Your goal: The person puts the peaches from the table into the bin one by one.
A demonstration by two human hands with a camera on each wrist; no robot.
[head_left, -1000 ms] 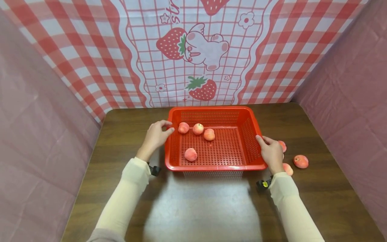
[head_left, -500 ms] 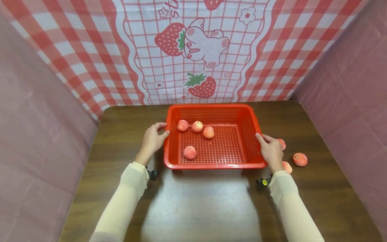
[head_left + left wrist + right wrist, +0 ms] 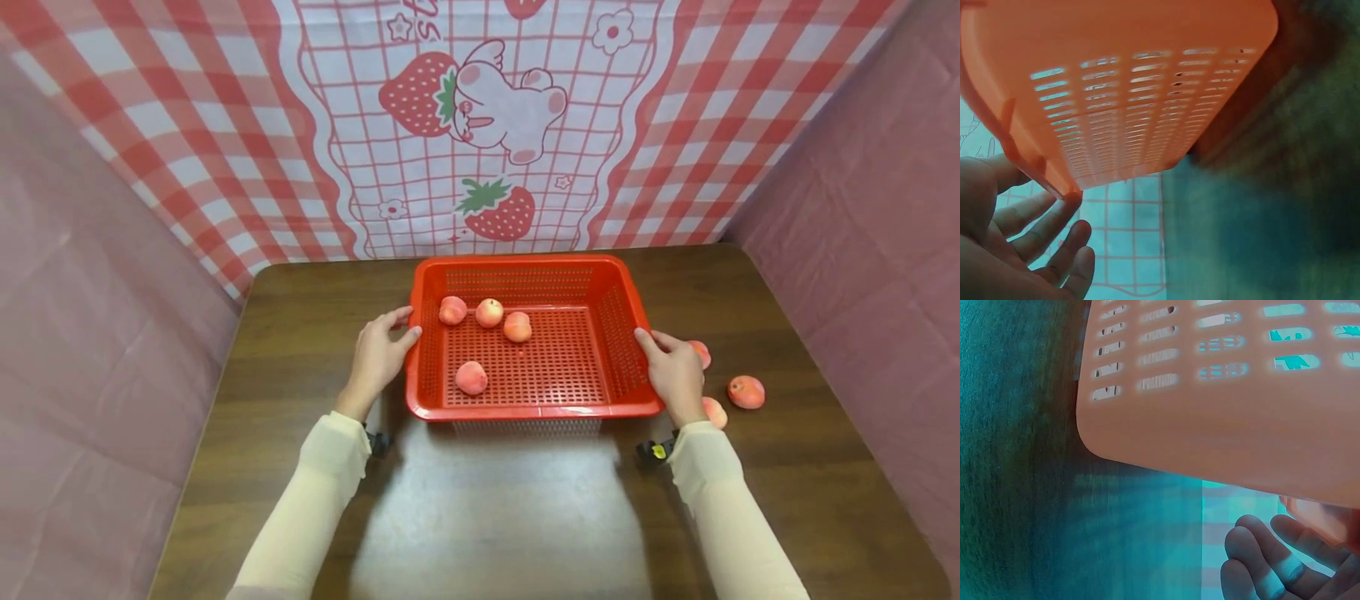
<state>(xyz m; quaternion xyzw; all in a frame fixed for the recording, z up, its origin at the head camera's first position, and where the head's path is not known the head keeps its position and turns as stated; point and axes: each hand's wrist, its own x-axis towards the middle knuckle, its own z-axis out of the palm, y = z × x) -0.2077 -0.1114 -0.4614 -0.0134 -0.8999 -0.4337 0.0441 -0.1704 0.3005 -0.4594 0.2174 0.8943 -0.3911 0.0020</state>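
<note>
A red perforated plastic basket [image 3: 555, 411] stands on the wooden table in the head view. Inside it lie several peaches, three near the back left and one peach [image 3: 471, 378] near the front left. At the left rim my left hand [image 3: 377, 354] pinches the edge between thumb and fingers; the left wrist view shows fingertips [image 3: 1072, 199] against the rim from outside, other fingers loosely bent. My right hand [image 3: 675, 375] grips the right rim, thumb on top. In the right wrist view its fingers [image 3: 1272, 556] reach beneath the rim, partly hidden.
To the right of the basket lie loose peaches: one peach [image 3: 746, 392] apart, another peach [image 3: 715, 412] by my right wrist, and one [image 3: 701, 353] partly hidden behind the hand. A checked strawberry-print cloth [image 3: 495, 125] hangs behind the table [image 3: 292, 350]; pink cloth walls flank it.
My left hand has shifted slightly outward, its thumb drawing back from over the basket to the left rim. My right hand stays on its rim. The head view has tilted slightly.
</note>
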